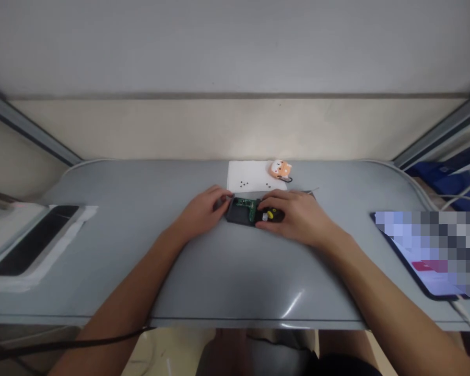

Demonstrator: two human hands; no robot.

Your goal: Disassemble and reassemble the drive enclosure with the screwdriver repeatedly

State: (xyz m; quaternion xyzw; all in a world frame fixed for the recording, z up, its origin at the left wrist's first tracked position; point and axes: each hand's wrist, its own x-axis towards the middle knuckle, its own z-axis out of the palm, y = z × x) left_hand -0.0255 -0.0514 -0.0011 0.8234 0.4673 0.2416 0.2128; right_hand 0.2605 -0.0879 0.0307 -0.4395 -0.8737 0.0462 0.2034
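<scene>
Holding oblong casing [241, 215], green circuit board [252, 213]

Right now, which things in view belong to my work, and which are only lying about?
Likely in the work: dark rectangular casing with green circuit board, between left hand and right hand; tiny dark pieces on white paper.

Likely lying about: orange-and-white animal-shaped case; flat black slab; lit-screen device.

Both forearms [135, 277] are bare, with black clothing [344, 365] below.
</scene>
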